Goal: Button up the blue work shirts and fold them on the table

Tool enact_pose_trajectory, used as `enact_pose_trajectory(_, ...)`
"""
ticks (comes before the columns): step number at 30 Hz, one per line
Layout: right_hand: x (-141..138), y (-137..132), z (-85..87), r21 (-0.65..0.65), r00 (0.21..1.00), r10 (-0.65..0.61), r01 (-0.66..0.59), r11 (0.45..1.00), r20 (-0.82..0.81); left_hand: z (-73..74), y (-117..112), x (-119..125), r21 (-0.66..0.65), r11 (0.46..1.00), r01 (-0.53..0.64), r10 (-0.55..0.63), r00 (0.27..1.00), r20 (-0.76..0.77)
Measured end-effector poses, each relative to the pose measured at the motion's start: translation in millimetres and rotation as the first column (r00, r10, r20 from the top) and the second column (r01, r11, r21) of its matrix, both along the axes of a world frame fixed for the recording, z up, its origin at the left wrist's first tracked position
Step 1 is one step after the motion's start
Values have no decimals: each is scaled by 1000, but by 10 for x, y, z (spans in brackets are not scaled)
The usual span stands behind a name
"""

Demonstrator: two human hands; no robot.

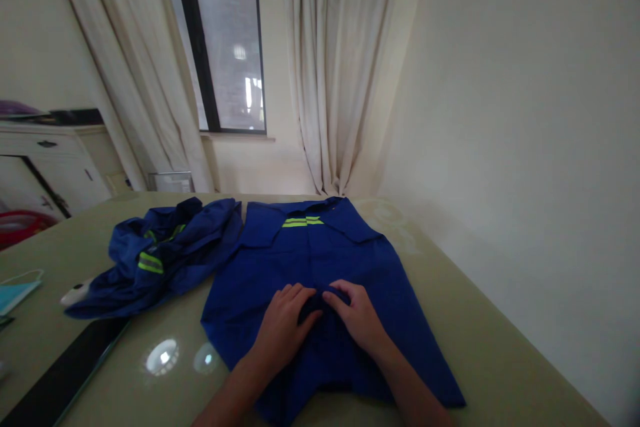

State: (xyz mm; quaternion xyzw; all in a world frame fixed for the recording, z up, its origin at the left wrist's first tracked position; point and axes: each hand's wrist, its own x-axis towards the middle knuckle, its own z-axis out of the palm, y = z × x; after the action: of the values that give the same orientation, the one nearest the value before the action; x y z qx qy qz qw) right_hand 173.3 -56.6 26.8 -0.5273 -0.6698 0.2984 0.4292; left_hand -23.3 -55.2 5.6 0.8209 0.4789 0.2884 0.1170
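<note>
A dark blue work jacket with yellow-green reflective stripes is spread on the table in front of me, its collar end facing away. My left hand rests on the middle of the jacket, fingers curled over a bit of the cloth. Close beside it, my right hand pinches the same raised fold between thumb and fingers. The fingertips of both hands nearly meet, and the cloth between them is partly hidden. To the left lies a second blue garment, crumpled, with similar stripes, touching or nearly touching the jacket.
The glossy table runs along a bare wall on the right. At its left are a black flat object, a blue face mask and a white item partly under the crumpled garment. Curtains hang behind.
</note>
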Motion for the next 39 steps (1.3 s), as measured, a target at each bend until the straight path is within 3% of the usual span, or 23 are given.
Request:
enact_pose_trajectory(6, -3, -35, 42, -5, 998, 13, -14, 1000, -63, -27, 12, -11, 11, 1000, -24, 22, 987, 156)
enact_pose_trajectory(13, -58, -83, 108, 61, 999, 39, -40, 997, 8, -28, 14, -20, -26, 999, -22, 28, 963, 269)
enact_pose_trajectory(22, 14, -90, 10, 188, 951, 82, -143, 972, 298, 52, -3, -29, 48, 999, 15, -28, 961, 274)
enact_pose_trajectory(30, -49, -101, -33, 215, 961, 30, -92, 972, 276, 55, 4, -24, 7, 995, 101, -99, 947, 307)
enact_pose_trajectory(39, -61, -139, 56, 158, 971, 115, -151, 976, 211, 34, -9, 5, -134, 991, 2, 51, 920, 389)
